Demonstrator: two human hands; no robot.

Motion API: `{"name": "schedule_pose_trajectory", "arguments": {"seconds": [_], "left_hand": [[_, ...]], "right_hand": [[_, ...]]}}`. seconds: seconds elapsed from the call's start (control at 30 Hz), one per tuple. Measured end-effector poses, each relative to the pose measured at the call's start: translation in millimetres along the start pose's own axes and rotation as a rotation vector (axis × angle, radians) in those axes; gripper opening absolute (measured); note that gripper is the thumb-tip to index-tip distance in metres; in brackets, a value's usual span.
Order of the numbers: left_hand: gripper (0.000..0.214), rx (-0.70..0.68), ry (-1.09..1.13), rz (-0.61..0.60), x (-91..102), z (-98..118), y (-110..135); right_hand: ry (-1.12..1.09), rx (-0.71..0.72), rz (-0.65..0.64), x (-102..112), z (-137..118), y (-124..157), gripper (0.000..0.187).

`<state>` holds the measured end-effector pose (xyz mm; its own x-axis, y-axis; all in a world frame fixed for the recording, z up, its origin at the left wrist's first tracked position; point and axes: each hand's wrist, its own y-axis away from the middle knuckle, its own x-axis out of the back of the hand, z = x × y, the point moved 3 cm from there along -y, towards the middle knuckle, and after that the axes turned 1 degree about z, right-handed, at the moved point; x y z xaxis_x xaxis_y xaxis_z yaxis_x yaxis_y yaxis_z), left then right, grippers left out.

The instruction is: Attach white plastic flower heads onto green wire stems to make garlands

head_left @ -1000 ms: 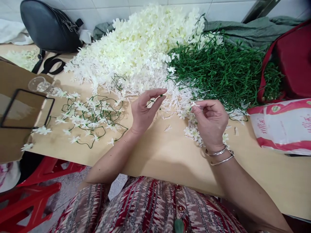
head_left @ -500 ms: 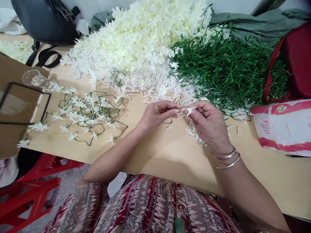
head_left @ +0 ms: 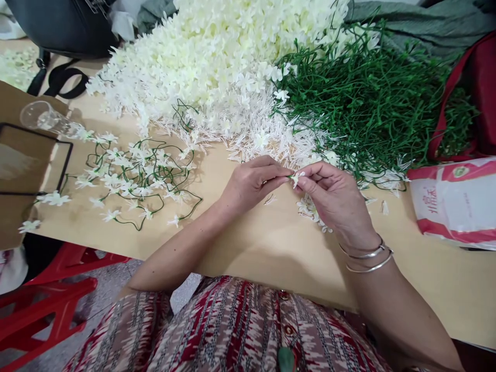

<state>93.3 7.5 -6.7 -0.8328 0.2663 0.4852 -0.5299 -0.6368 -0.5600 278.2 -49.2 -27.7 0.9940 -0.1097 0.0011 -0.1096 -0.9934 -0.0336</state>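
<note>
While the left hand [head_left: 248, 185] pinched a thin green stem [head_left: 290, 177] between thumb and forefinger, the right hand [head_left: 336, 200] had its fingertips together on a small white star-shaped flower [head_left: 297, 179], which sat at the stem's tip, between both grips.

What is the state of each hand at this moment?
Left hand: closed, pinching a green stem.
Right hand: closed, pinching a white flower.
</note>
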Motion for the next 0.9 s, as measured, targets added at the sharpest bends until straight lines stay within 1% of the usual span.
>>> {"name": "schedule_pose_trajectory", "arguments": {"seconds": [0.1,0.23,0.4,0.47,0.57,0.77,0.9], "left_hand": [[0.022,-0.022,-0.037,-0.026,0.4,1.7,0.6],[0.024,-0.05,-0.121,-0.07,1.1,3.2,1.8],[0.027,-0.067,-0.224,-0.133,0.2,3.5,3.8],[0.028,-0.061,-0.203,-0.14,-0.3,2.0,4.9],[0.03,-0.037,-0.169,-0.155,-2.0,-2.6,7.2],[0.036,0.015,-0.215,-0.218,-6.7,-11.4,12.5],[0.035,0.023,-0.215,-0.205,-9.1,-11.9,11.9]], "right_hand": [[0.016,-0.003,0.009,-0.2,0.4,-0.3,0.018],[0.078,-0.003,0.011,-2.4,-8.0,1.1,0.017],[0.127,-0.099,-0.014,-6.2,-16.8,3.2,0.019],[0.109,-0.145,-0.036,-7.7,-15.4,2.8,0.019],[0.076,-0.166,-0.049,-8.9,-9.5,1.2,0.021],[0.111,-0.13,-0.054,-11.8,1.4,0.2,0.019],[0.101,-0.115,-0.038,-12.0,2.8,-1.3,0.018]]}}
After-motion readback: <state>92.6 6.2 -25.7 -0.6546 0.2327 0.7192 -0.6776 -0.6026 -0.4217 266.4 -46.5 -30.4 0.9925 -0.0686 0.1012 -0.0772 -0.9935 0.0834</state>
